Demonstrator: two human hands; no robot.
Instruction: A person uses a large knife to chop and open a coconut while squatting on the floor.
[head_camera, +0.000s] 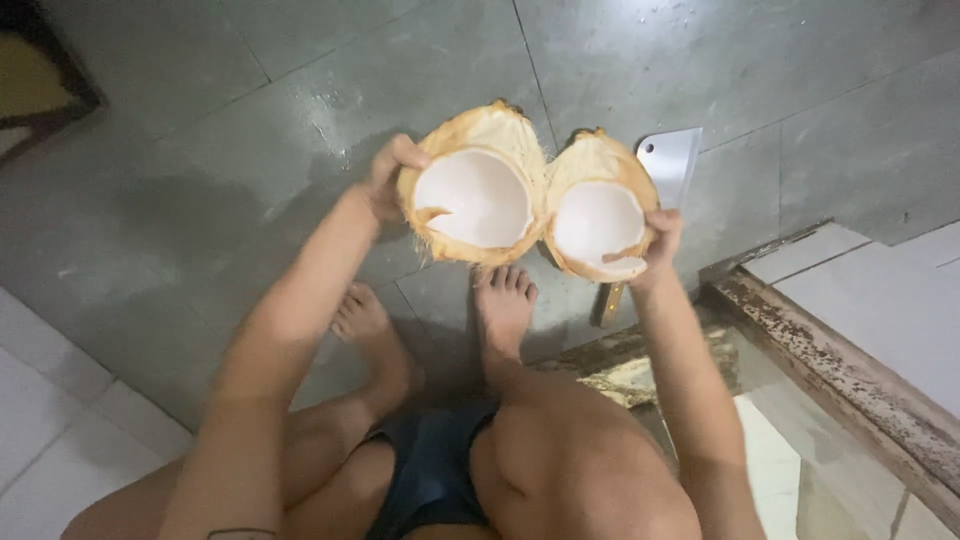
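A split coconut is held up over the floor, both halves turned with their white flesh facing me. My left hand (388, 170) grips the outer rim of the left coconut half (475, 195). My right hand (660, 240) grips the lower right rim of the right coconut half (598, 220). The two halves touch each other at the middle. Their husks are tan and fibrous.
A cleaver (668, 165) with a wooden handle lies on the grey concrete floor (200, 200) behind the right half. My bare feet (503, 305) rest below the coconut. A worn step edge (830, 350) runs at the right, white tiles at the lower left.
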